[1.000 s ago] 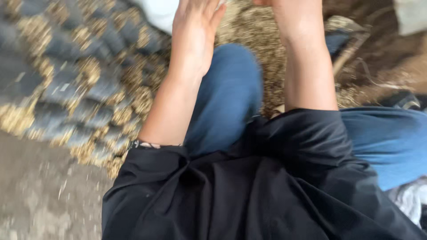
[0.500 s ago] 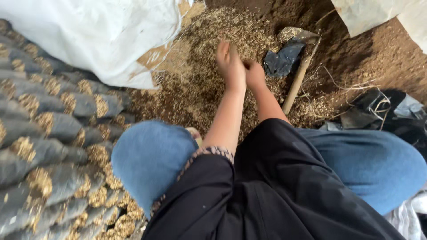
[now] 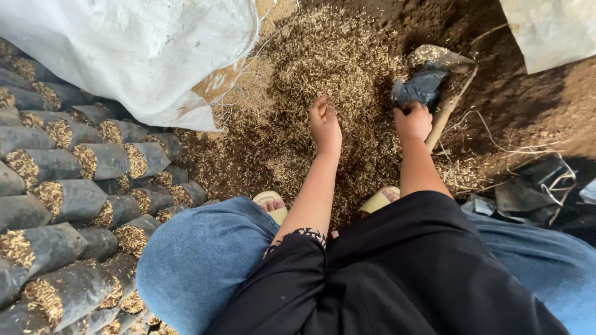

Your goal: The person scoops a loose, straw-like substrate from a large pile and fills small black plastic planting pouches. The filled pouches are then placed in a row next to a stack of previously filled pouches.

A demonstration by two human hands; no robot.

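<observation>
My left hand rests on a heap of rice husk and soil mix, fingers bent down into the loose material. My right hand is closed on the lower edge of a small black plastic bag that lies on the heap. A wooden-handled tool lies just right of that bag, its blade partly covered with husk. Both forearms reach out from black sleeves between my blue-jeaned knees.
Several filled black nursery bags lie stacked at the left. A large white sack lies at top left, another white sack at top right. Dark plastic scraps and my sandalled feet sit nearby.
The hands were together half a second ago; they have since parted. The right hand has moved right onto the black bag, and the left hand has stayed on the husk heap.
</observation>
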